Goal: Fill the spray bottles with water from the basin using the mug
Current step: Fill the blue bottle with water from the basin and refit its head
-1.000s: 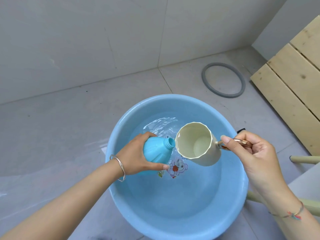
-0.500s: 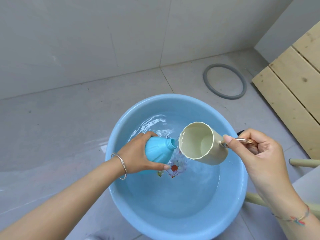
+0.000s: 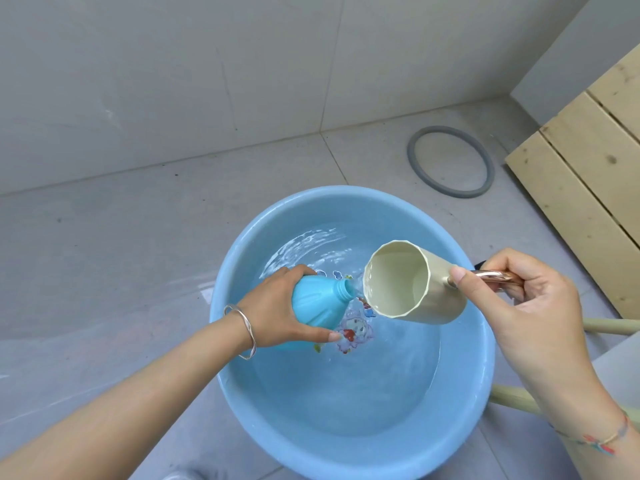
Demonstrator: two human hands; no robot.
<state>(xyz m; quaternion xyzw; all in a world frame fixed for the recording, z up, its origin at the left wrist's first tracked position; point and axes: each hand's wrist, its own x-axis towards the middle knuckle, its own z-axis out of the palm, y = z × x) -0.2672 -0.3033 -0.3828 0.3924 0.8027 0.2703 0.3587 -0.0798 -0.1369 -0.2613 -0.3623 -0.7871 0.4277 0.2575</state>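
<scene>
two hands work above one blue basin (image 3: 346,194) of water (image 3: 346,393) on a grey tiled floor (image 3: 121,254), near a pale tiled wall (image 3: 173,81). left hand (image 3: 277,306): fingers wrapped round the tilted blue spray bottle (image 3: 318,303). right hand (image 3: 519,299): fingers gripping the handle of the tipped cream mug (image 3: 412,282), rim just beside the bottle neck. a grey ring (image 3: 414,157) lies on the floor beyond the basin, with wooden slats (image 3: 581,188) to the right.

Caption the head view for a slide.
Right hand tilts mug toward spray bottle held by left hand over basin.
</scene>
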